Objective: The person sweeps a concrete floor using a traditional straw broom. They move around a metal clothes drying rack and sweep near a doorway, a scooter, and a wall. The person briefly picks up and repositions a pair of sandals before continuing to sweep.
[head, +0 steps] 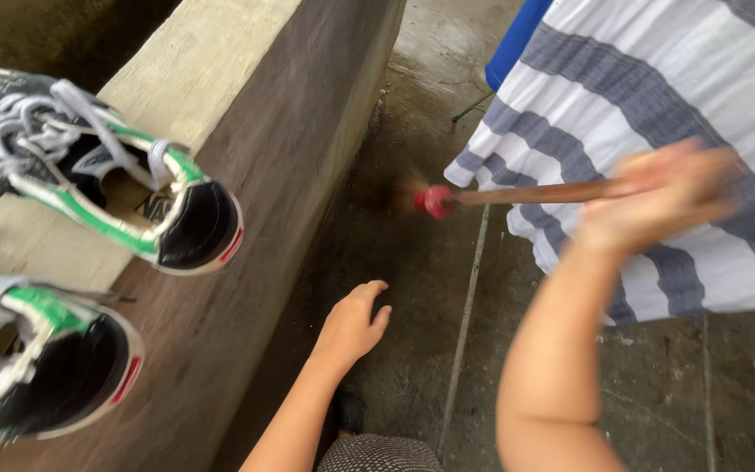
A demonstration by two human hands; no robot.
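Two black canvas sneakers with green stripes and white laces [107, 192] parked heels-out along concrete ledge's [246, 114] edge, likely drying; right hand [657, 197] fisted round wooden-handled brush with red collar [517, 194], blurred, head over wet floor [412, 262]; left hand [353, 323] loose, open, empty, near ledge's wall.

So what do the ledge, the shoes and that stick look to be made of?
Ledge: probably concrete or cement, matte grey-brown, rough and unpainted. Shoes: seemingly canvas or suede uppers with green stripes, white rubbery soles, cloth laces. Stick in the right hand: apparently wood, brown, with a red tip; motion blur leaves it uncertain.
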